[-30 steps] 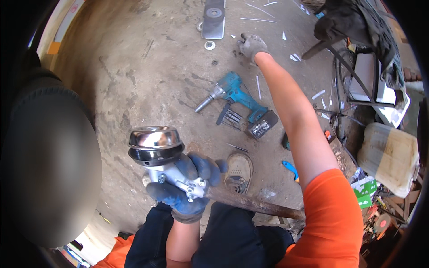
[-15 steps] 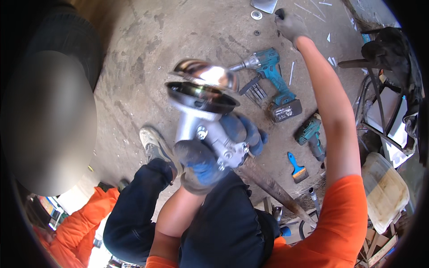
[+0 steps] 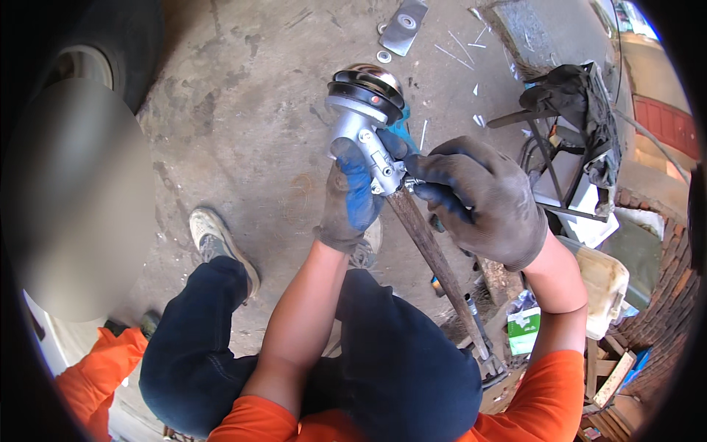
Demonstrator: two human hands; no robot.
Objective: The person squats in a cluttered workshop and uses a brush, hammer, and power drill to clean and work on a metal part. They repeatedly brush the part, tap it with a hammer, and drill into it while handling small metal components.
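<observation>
My left hand (image 3: 353, 193), in a blue and grey glove, grips a silver gear head (image 3: 359, 125) with a shiny cup-shaped cap, fixed on the end of a rusty metal shaft (image 3: 436, 267) that runs down to the right. My right hand (image 3: 482, 199), in a grey glove, is at the joint between gear head and shaft, its fingertips pinched on a small part that I cannot make out. The teal power tool (image 3: 403, 127) on the floor is mostly hidden behind the gear head.
A flat metal plate (image 3: 403, 26) and a washer (image 3: 384, 56) lie on the concrete floor at the top. A black metal frame with dark cloth (image 3: 574, 118) stands at the right, a pale plastic canister (image 3: 604, 283) below it. My shoes (image 3: 213, 237) rest on the floor.
My right hand came back from the floor near the washer and now pinches at the gear head joint. The gear head has swung up and away, held more upright by my left hand.
</observation>
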